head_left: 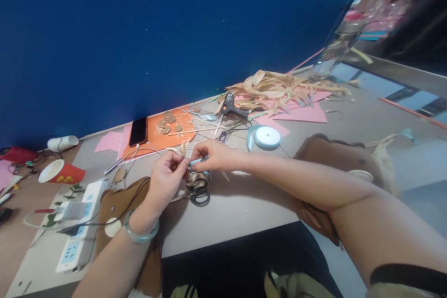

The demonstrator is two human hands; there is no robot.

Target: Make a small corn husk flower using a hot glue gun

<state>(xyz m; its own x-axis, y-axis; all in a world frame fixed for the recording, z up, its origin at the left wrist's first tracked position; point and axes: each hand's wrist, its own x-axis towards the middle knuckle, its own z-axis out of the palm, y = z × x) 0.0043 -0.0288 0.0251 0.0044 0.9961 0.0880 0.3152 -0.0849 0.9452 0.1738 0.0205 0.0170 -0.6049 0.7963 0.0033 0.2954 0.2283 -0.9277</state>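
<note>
Both hands meet over the table's front part, fingertips nearly touching. My left hand (169,174), with a pale green bangle (141,237) on the wrist, pinches a bundle of dried husk (182,149) whose frayed end sticks up above the fingers. My right hand (213,156) pinches a short length of light blue ribbon (197,162) against that bundle; the exact contact is hidden by the fingers. Directly below the hands lie black-handled scissors (200,195), their blades out of sight. A spool of light blue ribbon (267,137) lies beyond my right forearm.
A glue gun (232,107) rests before a heap of dried husks (272,86) on pink paper. An orange sheet (157,132) carries wooden discs and a phone (138,131). A power strip (82,223) and a tipped red paper cup (63,172) are at left. A blue partition (157,32) stands behind.
</note>
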